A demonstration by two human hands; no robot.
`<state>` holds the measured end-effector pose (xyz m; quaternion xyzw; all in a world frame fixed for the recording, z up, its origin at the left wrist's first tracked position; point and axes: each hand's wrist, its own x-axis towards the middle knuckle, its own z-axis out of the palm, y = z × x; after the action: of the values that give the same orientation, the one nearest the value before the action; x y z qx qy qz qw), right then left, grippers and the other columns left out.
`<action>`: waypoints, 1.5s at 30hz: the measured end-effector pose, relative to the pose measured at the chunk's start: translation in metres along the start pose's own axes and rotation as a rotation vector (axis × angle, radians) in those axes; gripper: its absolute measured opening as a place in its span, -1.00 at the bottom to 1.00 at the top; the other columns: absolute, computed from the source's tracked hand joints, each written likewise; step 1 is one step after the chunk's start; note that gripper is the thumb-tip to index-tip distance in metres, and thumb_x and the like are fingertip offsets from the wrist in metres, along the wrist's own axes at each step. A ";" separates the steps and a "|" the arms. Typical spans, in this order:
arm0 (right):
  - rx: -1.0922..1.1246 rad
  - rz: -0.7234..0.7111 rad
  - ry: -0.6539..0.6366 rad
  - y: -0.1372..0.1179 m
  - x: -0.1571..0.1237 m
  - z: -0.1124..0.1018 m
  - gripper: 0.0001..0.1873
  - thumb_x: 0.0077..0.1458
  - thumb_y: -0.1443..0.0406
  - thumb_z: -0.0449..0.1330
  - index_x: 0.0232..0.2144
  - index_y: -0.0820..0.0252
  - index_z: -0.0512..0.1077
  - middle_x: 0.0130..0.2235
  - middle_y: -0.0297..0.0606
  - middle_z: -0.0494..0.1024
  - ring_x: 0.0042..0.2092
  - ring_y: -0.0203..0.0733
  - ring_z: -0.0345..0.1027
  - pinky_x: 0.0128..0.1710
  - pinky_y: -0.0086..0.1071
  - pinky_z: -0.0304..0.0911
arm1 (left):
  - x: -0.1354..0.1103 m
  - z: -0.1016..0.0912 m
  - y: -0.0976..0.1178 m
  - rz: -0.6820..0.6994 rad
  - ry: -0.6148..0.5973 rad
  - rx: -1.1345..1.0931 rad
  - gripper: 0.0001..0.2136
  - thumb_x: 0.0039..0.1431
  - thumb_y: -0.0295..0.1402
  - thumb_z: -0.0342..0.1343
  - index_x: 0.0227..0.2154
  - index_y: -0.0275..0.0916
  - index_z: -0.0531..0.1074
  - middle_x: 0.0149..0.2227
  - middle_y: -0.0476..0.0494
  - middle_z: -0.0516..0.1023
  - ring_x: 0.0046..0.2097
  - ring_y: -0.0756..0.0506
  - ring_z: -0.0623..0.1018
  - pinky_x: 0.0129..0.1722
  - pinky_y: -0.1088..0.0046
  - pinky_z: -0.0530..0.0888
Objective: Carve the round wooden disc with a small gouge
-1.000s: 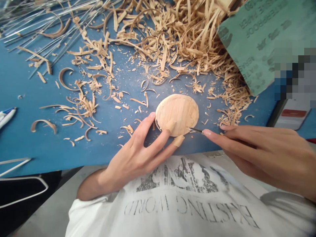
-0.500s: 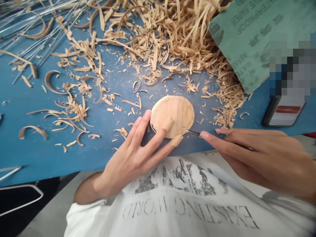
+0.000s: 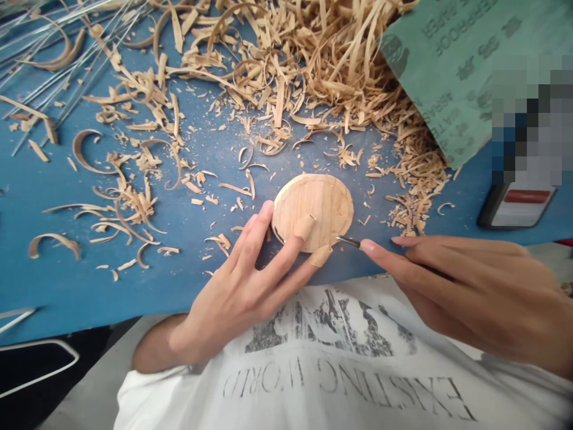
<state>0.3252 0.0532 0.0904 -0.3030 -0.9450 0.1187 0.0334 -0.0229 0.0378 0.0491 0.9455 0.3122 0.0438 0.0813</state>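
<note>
An oval wooden disc (image 3: 329,206), pale with faint stripes and a line carved near its rim, lies flat on the blue table. My left hand (image 3: 242,286) holds it down: some fingers press its left edge, while a finger with a tan wrap rests on its face. The wrapped thumb touches the near edge. In my right hand (image 3: 461,283) is a slim carving tool (image 3: 349,241) with a thin metal shaft. Its tip meets the disc's lower right rim. Its handle is hidden in the closed fingers, so the exact blade shape does not show.
Curled wood shavings (image 3: 322,65) are heaped at the back and scattered leftward. Green sandpaper (image 3: 447,71) lies at the back right, near a phone-like object (image 3: 514,206), partly blurred out. Thin clear rods (image 3: 94,65) lie at the far left. The table's near edge borders my shirt.
The carving tool's tip has shifted slightly left along the disc's rim, and my right hand with it. My left hand and the disc stay nearly the same. The view has shifted slightly.
</note>
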 end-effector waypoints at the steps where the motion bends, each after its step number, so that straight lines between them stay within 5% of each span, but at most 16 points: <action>1: -0.005 -0.002 -0.002 -0.001 0.000 0.000 -0.50 0.48 0.51 0.17 0.39 0.36 0.46 -0.22 -0.28 0.67 -0.19 -0.16 0.64 -0.01 -0.25 0.63 | 0.000 0.001 0.000 0.004 0.009 -0.006 -0.22 0.43 -0.53 0.37 0.64 -0.20 0.29 0.50 -0.24 0.56 0.64 -0.70 0.34 0.55 -0.21 0.58; 5: -0.033 0.000 0.032 -0.008 -0.001 0.006 -0.50 0.43 0.50 0.25 0.35 0.36 0.53 -0.20 -0.27 0.70 -0.13 -0.17 0.68 0.23 -0.26 0.61 | -0.001 0.006 0.001 0.017 0.062 -0.030 -0.20 0.42 -0.55 0.34 0.66 -0.26 0.26 0.49 -0.32 0.55 0.71 -0.75 0.08 0.52 -0.29 0.59; 11: -0.032 0.084 0.269 -0.027 -0.002 0.035 -0.54 0.38 0.54 0.28 0.28 0.46 0.61 -0.29 -0.33 0.66 -0.24 -0.24 0.60 0.32 -0.26 0.59 | -0.002 0.008 0.002 0.025 0.074 -0.027 -0.18 0.40 -0.59 0.33 0.66 -0.32 0.24 0.56 -0.41 0.46 0.73 -0.76 -0.18 0.54 -0.32 0.54; 14: -0.022 0.149 0.365 -0.035 -0.003 0.052 -0.47 0.32 0.54 0.37 0.31 0.45 0.62 -0.35 -0.39 0.60 -0.32 -0.25 0.50 0.26 -0.21 0.65 | -0.002 0.009 0.002 0.010 0.090 -0.016 -0.20 0.41 -0.55 0.37 0.65 -0.28 0.29 0.58 -0.39 0.46 0.73 -0.74 -0.11 0.53 -0.33 0.56; 19: 0.007 0.307 0.486 -0.044 0.003 0.070 -0.08 0.27 0.57 0.43 0.61 0.22 0.38 -0.32 -0.39 0.67 -0.34 -0.22 0.52 0.01 -0.20 0.71 | -0.005 0.012 0.003 -0.005 0.095 0.018 -0.16 0.35 -0.49 0.48 0.63 -0.20 0.33 0.50 -0.35 0.56 0.71 -0.68 0.20 0.52 -0.28 0.59; 24: 0.020 0.399 0.633 -0.046 0.009 0.072 -0.08 0.24 0.60 0.43 0.57 0.07 0.46 -0.29 -0.38 0.71 -0.33 -0.17 0.57 -0.14 -0.20 0.71 | 0.000 0.006 0.003 -0.091 0.223 -0.095 -0.24 0.44 0.03 0.47 0.52 -0.29 0.46 0.45 -0.52 0.58 0.55 -0.56 0.50 0.49 -0.21 0.62; 26: 0.028 0.404 0.643 -0.047 0.008 0.072 -0.09 0.25 0.60 0.43 0.56 0.01 0.47 -0.26 -0.40 0.72 -0.30 -0.17 0.60 -0.11 -0.20 0.72 | 0.012 0.002 0.004 -0.198 0.299 -0.092 -0.27 0.49 0.01 0.41 0.50 -0.35 0.43 0.48 -0.59 0.54 0.56 -0.55 0.50 0.52 -0.23 0.57; 28: 0.048 0.405 0.645 -0.048 0.005 0.071 -0.08 0.26 0.61 0.43 0.56 -0.01 0.47 -0.25 -0.40 0.73 -0.26 -0.15 0.63 -0.08 -0.18 0.74 | 0.028 -0.001 0.005 -0.245 0.320 -0.155 -0.33 0.49 -0.25 0.35 0.54 -0.33 0.34 0.56 -0.54 0.45 0.64 -0.54 0.40 0.60 -0.32 0.45; 32: 0.099 0.408 0.650 -0.049 0.000 0.074 -0.05 0.27 0.62 0.41 0.58 -0.09 0.43 -0.23 -0.41 0.73 -0.23 -0.12 0.68 -0.05 -0.12 0.76 | 0.057 0.002 0.010 -0.238 0.275 -0.262 -0.30 0.41 -0.55 0.06 0.59 -0.32 0.20 0.63 -0.43 0.37 0.69 -0.39 0.35 0.62 -0.17 0.46; 34: 0.108 0.390 0.682 -0.049 -0.001 0.076 -0.05 0.27 0.62 0.41 0.57 -0.11 0.44 -0.23 -0.41 0.73 -0.24 -0.11 0.68 -0.07 -0.12 0.76 | 0.062 0.007 0.015 -0.262 0.318 -0.218 -0.34 0.47 -0.50 0.09 0.58 -0.31 0.22 0.59 -0.41 0.44 0.63 -0.36 0.44 0.58 -0.05 0.51; 36: 0.106 0.355 0.711 -0.048 -0.002 0.077 -0.06 0.25 0.63 0.42 0.57 -0.04 0.45 -0.24 -0.39 0.73 -0.22 -0.09 0.70 -0.04 -0.13 0.76 | 0.062 0.012 0.020 -0.386 0.371 -0.121 -0.34 0.59 -0.23 0.22 0.59 -0.36 0.22 0.53 -0.51 0.49 0.55 -0.43 0.53 0.53 -0.05 0.54; 40: 0.098 0.297 0.663 -0.041 -0.009 0.072 -0.05 0.26 0.61 0.46 0.59 0.06 0.42 -0.23 -0.36 0.74 -0.18 -0.11 0.71 0.07 -0.15 0.77 | 0.045 0.019 0.026 -0.511 0.438 -0.006 0.01 0.45 0.25 0.36 0.63 -0.38 0.18 0.47 -0.64 0.54 0.45 -0.52 0.59 0.50 -0.10 0.53; 45: 0.115 0.212 0.501 -0.034 -0.017 0.059 -0.13 0.27 0.60 0.47 0.54 0.16 0.47 -0.26 -0.42 0.70 -0.14 -0.22 0.72 0.30 -0.23 0.68 | 0.029 0.023 0.022 -0.409 0.454 -0.130 -0.24 0.51 -0.17 0.37 0.60 -0.26 0.21 0.53 -0.58 0.49 0.57 -0.45 0.50 0.53 -0.11 0.53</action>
<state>0.3116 0.0048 0.0414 -0.4176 -0.8620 0.0966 0.2705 0.0159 0.0351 0.0317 0.8220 0.5025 0.2566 0.0768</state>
